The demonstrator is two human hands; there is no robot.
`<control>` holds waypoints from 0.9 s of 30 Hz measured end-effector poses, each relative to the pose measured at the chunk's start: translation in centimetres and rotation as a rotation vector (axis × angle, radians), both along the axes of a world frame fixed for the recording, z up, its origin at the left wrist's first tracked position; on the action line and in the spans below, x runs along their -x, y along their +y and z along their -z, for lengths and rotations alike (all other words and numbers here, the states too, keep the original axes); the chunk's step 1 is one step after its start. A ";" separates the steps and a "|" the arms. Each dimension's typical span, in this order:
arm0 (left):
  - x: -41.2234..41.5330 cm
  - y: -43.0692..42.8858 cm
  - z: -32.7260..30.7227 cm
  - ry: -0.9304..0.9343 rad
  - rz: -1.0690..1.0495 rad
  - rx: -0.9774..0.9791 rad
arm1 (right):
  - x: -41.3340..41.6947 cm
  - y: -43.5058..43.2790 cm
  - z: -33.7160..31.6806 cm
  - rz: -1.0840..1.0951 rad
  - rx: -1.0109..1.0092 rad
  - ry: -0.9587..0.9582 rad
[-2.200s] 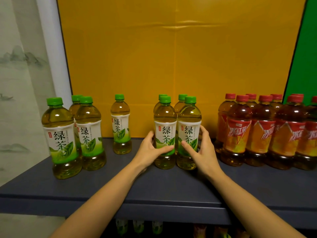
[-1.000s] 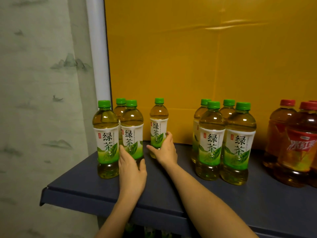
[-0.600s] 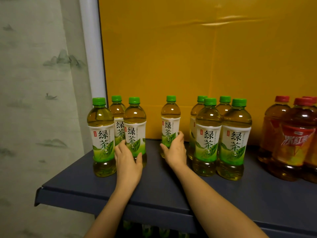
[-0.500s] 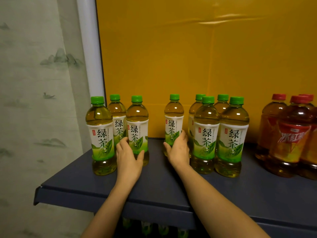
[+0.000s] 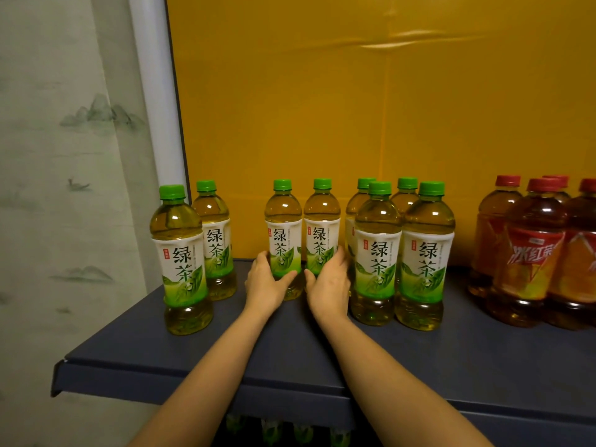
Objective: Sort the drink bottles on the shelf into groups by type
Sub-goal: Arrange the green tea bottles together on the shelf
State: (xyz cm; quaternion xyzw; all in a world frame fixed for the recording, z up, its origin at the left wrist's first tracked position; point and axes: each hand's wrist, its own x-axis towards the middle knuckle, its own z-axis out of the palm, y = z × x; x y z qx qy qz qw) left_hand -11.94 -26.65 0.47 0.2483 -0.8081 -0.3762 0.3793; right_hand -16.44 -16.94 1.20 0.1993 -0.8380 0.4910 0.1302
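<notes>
Green tea bottles with green caps stand along the dark shelf (image 5: 167, 353). My left hand (image 5: 266, 283) grips one green tea bottle (image 5: 283, 221) low on its label. My right hand (image 5: 329, 285) grips the green tea bottle (image 5: 322, 221) right beside it; the two bottles stand side by side, upright. A cluster of several green tea bottles (image 5: 379, 253) stands just right of my right hand. Two more green tea bottles (image 5: 180, 253) stand at the shelf's left end. Red-capped iced black tea bottles (image 5: 532, 250) are grouped at the far right.
A yellow back panel (image 5: 322, 108) closes the shelf behind the bottles. A white post (image 5: 158, 108) and a painted curtain bound the left side. More bottles show dimly on a lower shelf (image 5: 283, 430) under the front edge.
My left hand slid its bottle rightward away from the left pair, and my right hand moved its bottle right too. The two held bottles now stand together beside the middle cluster.
</notes>
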 end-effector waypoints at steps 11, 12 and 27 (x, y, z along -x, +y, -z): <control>1.0 -0.9 0.5 0.044 0.071 -0.031 | 0.2 -0.4 0.2 0.032 0.023 0.006; 0.9 -0.8 0.5 0.032 0.075 0.012 | 0.2 -0.5 0.2 0.034 0.026 0.003; -11.0 0.6 -1.0 0.397 -0.359 0.787 | -2.3 0.5 -1.3 -0.078 0.068 0.077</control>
